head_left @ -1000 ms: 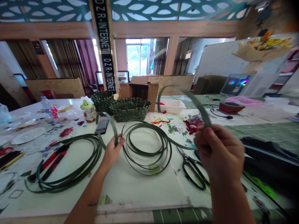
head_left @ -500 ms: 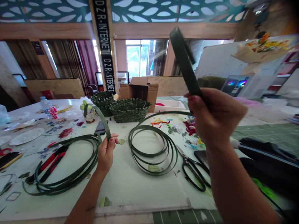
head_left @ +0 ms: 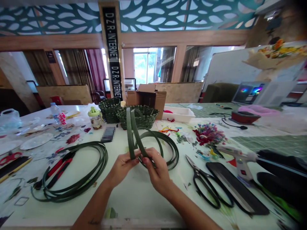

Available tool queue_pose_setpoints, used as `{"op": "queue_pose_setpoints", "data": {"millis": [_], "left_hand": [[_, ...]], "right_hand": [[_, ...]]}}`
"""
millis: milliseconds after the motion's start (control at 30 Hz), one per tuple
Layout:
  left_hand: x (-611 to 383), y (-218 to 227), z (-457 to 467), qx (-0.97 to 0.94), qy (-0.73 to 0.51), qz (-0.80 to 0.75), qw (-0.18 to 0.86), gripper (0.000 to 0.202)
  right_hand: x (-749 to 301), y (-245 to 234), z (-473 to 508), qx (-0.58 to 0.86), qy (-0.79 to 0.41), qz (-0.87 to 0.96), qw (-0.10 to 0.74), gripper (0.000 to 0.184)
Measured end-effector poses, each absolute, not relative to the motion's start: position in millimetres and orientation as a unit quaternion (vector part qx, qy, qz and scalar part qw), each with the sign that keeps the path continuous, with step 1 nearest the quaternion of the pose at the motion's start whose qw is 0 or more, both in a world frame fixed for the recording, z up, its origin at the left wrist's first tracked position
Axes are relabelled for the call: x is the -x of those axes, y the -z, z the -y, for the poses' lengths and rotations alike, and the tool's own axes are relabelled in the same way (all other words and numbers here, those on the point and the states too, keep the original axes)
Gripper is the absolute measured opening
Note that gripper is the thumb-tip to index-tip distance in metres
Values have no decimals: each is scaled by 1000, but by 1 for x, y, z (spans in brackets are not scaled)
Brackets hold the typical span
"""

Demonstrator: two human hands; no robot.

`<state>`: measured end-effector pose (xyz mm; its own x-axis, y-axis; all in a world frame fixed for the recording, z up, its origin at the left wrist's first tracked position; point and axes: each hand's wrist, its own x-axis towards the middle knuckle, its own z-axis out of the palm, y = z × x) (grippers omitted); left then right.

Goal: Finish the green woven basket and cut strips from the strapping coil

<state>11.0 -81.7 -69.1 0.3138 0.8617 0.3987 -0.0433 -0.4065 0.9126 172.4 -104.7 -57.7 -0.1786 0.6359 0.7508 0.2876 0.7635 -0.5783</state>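
Note:
A dark green flat weaving strip [head_left: 129, 134] rises in a loop between my hands, above the middle of the table. My left hand [head_left: 125, 163] pinches one side of it. My right hand [head_left: 157, 166] grips the other side, close beside the left. Behind the right hand a loose coil of the same strip [head_left: 177, 153] rests on the table. Another coil [head_left: 105, 163] lies to the left, around red-and-black handled pliers [head_left: 59, 171]. Two woven green baskets stand further back, a wide one [head_left: 150, 117] and a rounder one [head_left: 109, 110].
Black-handled scissors [head_left: 206, 183] and a dark tray-like piece [head_left: 237, 188] lie at right, near a glue gun [head_left: 243, 159]. Behind are a bunch of coloured stems [head_left: 209, 133], a white bin [head_left: 181, 115] and a cardboard box [head_left: 160, 102]. A phone [head_left: 108, 134] and lidded cup [head_left: 94, 118] stand at left.
My right hand has come down and left from high up, bringing its strip end beside my left hand. My left hand has shifted slightly right. The view has tilted a little.

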Motion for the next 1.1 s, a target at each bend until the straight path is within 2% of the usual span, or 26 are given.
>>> {"op": "queue_pose_setpoints", "data": {"millis": [167, 267, 500, 633, 733, 800, 867, 1000, 1033, 1100], "left_hand": [[-26, 72, 85, -746, -462, -293, 379, 26], [-31, 78, 85, -783, -420, -267, 373, 22], [-30, 83, 84, -799, -399, -277, 356, 28], [-20, 80, 78, -738, -487, -363, 294, 34], [-16, 79, 74, -642, -554, -403, 345, 32], [-16, 77, 74, -573, -594, -391, 407, 32], [-15, 74, 74, -502, -629, -338, 487, 36], [-5, 64, 71, -350, -647, -191, 650, 54], [0, 62, 69, -315, -647, -175, 672, 56], [7, 61, 65, -245, -655, -181, 691, 45]], "right_hand": [[-173, 65, 103, 321, -141, 716, 604, 15], [-175, 66, 103, 306, -137, 708, 622, 17], [-172, 70, 117, 278, -177, 730, 598, 10], [-189, 56, 111, 254, -279, 598, 707, 10], [-212, 44, 101, 213, -303, 482, 794, 14], [-225, 41, 96, 204, -286, 473, 808, 17], [-229, 45, 95, 239, -260, 562, 748, 18], [-209, 62, 98, 316, -149, 833, 429, 21], [-202, 65, 100, 320, -120, 868, 359, 20], [-189, 70, 102, 329, -89, 901, 268, 18]]}}
